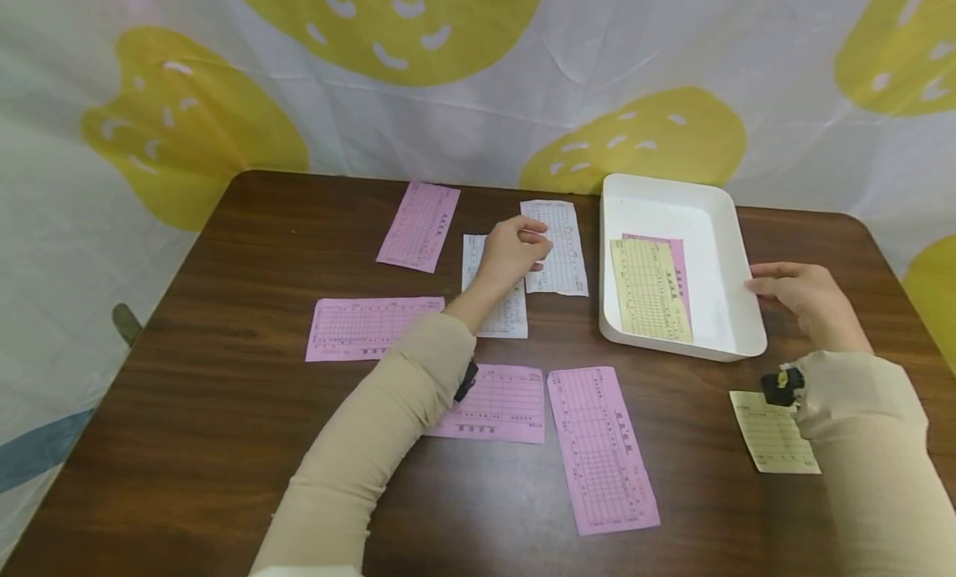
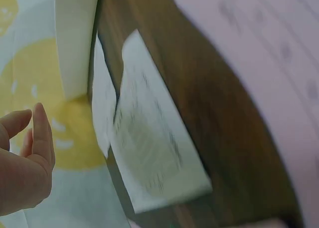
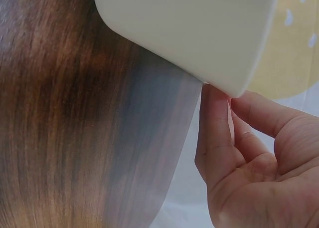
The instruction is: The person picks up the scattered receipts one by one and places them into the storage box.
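Your left hand (image 1: 511,249) hovers over two white slips (image 1: 564,253) on the desk (image 1: 246,270), its fingers loosely bent and gripping nothing. Your right hand (image 1: 814,299) touches the right side of the white tray (image 1: 717,286); whether its fingers pinch it, I can't tell. Inside, a yellow slip (image 1: 650,290) partly covers a pink slip (image 1: 680,261).

Left of the white tray (image 1: 720,295), the left hand (image 1: 515,249) bars a low pass; to its right, the right hand (image 1: 807,299) blocks the wall. The curtain (image 1: 433,133) backs it closely. In front, bare tabletop (image 1: 695,444) leaves a lane; inside, the right side is reachable.
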{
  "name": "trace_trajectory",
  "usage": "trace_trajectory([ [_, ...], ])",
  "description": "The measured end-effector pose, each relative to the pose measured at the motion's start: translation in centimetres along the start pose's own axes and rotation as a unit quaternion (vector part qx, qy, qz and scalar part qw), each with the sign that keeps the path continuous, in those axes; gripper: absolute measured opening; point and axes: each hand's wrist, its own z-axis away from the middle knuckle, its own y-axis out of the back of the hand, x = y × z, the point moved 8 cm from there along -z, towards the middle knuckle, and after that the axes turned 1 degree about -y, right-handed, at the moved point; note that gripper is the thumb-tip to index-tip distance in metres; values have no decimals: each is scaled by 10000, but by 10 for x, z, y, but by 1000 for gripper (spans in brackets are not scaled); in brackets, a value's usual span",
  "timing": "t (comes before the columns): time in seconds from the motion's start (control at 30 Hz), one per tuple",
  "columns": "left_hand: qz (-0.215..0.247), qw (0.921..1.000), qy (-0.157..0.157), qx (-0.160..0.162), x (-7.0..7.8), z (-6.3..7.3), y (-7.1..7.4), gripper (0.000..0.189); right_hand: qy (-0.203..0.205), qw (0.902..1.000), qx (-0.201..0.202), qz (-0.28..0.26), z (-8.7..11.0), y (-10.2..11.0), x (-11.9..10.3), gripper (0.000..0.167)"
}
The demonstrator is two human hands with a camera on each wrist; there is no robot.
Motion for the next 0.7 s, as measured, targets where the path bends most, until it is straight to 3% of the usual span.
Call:
trace_trajectory([
  [0.17,-27,9990,118,434,-7,-5,34,30,12,10000,49,63,1,1,-1,29],
  [0.3,88,9967,130,795,-16,-10,61,29,-7,10000,30,70,2,1,-1,35],
  [0.47,-102,9923,161,1227,-25,-13,92,29,-35,10000,46,62,4,1,-3,40],
  [0.7,-1028,9811,209,1623,-31,-11,131,31,100,9998,130,133,1,-1,-5,58],
])
